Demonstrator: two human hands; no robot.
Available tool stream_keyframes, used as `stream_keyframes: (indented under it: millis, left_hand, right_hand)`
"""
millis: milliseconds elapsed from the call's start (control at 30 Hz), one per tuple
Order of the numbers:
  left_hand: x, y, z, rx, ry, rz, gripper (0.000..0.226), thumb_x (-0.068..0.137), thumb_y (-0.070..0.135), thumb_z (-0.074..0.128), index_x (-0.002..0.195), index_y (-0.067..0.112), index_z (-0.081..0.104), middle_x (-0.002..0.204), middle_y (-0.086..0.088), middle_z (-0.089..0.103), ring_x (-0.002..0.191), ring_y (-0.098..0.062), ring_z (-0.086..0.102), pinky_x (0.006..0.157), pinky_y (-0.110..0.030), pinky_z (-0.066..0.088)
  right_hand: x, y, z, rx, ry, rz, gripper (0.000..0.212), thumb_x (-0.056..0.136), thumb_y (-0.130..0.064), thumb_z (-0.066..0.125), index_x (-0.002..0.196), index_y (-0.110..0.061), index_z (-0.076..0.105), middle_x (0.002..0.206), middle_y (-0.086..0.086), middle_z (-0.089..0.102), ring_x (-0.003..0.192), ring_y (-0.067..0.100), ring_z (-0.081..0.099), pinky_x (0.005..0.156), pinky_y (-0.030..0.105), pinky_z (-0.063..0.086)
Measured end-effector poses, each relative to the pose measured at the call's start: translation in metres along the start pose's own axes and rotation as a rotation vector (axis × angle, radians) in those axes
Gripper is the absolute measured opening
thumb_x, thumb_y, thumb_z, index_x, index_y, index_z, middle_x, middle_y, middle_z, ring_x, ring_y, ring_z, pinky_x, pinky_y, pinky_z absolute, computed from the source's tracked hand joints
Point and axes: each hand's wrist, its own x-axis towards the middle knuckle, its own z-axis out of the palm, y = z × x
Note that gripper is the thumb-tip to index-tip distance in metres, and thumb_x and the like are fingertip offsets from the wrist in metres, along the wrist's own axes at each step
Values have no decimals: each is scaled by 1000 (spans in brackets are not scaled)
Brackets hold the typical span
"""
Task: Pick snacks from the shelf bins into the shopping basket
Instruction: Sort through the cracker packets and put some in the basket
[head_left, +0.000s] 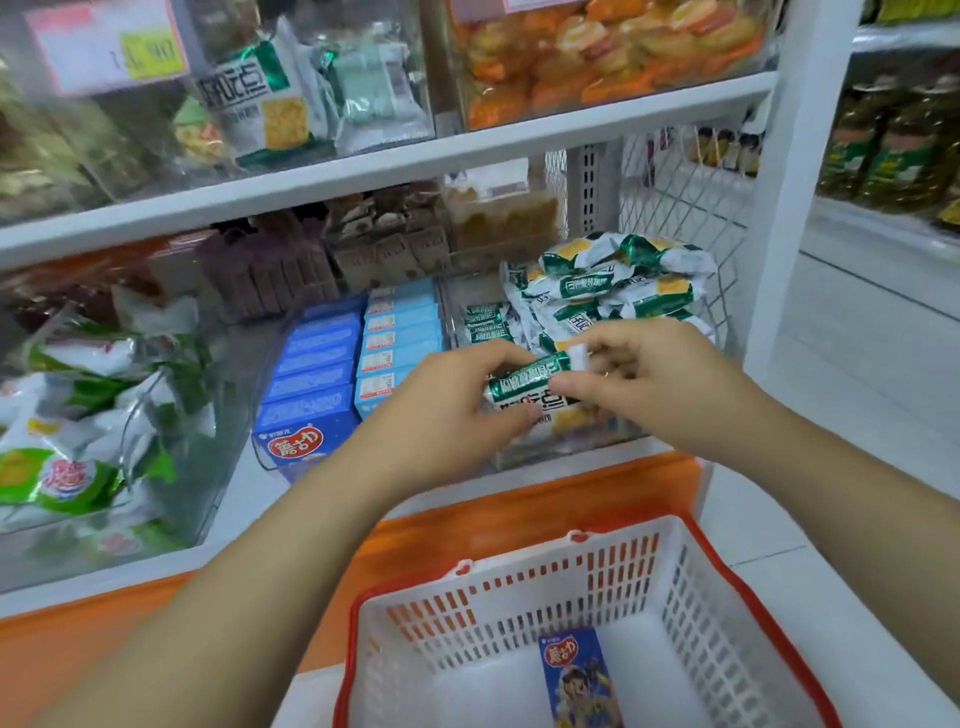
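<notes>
White slotted basket (675, 597) with red rim holds a blue box (579, 680).

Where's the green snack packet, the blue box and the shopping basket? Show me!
green snack packet (524, 383): head view, middle of its green wrapper.
blue box (579, 675): head view, middle of its printed front.
shopping basket (483, 691): head view, bare white floor inside.

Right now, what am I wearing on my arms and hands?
Nothing on the left forearm or right forearm: no sleeves, watch or gloves in view. The right grip may carry a thin ring on one finger, too blurred to confirm.
</notes>
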Motion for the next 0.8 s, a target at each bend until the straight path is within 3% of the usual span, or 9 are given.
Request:
stream_keyframes:
  millis: [67,133,200,267,400,500,633,733,800]
  left_hand:
    - [20,-11,-6,8,37,-45,19,86,27,68,100,31,56,87,20,58,68,10,52,62,-4,35]
    - [43,-25,-12,2,73,-111,18,84,24,69,96,25,56,93,11,64,64,4,54,61,-16,40]
    - [68,-39,-15,44,40,-198,21,81,22,71,95,18,56,93,4,65,73,-14,60,69,-30,45]
    - [90,-48,-13,119,-56,-239,24,79,22,73,94,14,56,82,3,60,74,-20,54,65,-30,40]
    - [120,-58,-10,339,-241,-214,29,79,29,74,97,12,58,75,5,54,73,-19,50,65,-31,40]
    - [130,-61,-11,473,-363,-208,31,77,34,76,96,19,58,86,4,61,86,-21,58,81,-35,46]
    - [136,-59,7,646,-479,-163,36,78,39,75,107,21,61,106,3,64,102,-22,57,94,-38,41]
    - [141,-61,27,735,-539,-124,35,78,37,74,99,11,64,103,-6,67,94,-26,57,88,-42,37]
    - [145,-64,29,787,-560,-121,39,77,43,74,98,11,65,101,-6,67,94,-25,57,93,-46,32]
  right_hand:
    - [16,6,-6,4,29,-7,33,79,-49,64,107,-31,64,95,-17,66,83,7,65,76,26,53]
    - [30,19,-13,-170,46,-38,41,85,-47,60,123,-31,61,108,-19,62,96,4,59,77,19,45]
    - [40,33,-16,-403,18,-80,40,89,-46,58,127,-33,59,126,-15,59,113,6,52,93,29,40]
    - [46,46,-16,-555,-48,-95,37,91,-46,55,126,-36,58,132,-16,56,124,10,44,104,36,32]
    - [49,63,-15,-600,-113,-132,37,91,-47,54,127,-41,55,135,-20,51,127,8,40,106,33,24]
    - [51,68,-14,-559,-86,-156,36,90,-46,56,126,-39,58,132,-20,54,125,8,43,104,33,26]
    - [52,71,-14,-542,-85,-164,36,89,-47,57,124,-40,58,132,-21,54,124,6,43,106,33,27]
    - [53,71,-14,-532,-82,-166,37,89,-48,56,125,-40,58,133,-22,53,125,6,43,107,32,26]
    - [52,71,-14,-526,-79,-166,37,88,-47,57,124,-38,59,132,-20,54,124,8,44,108,35,28]
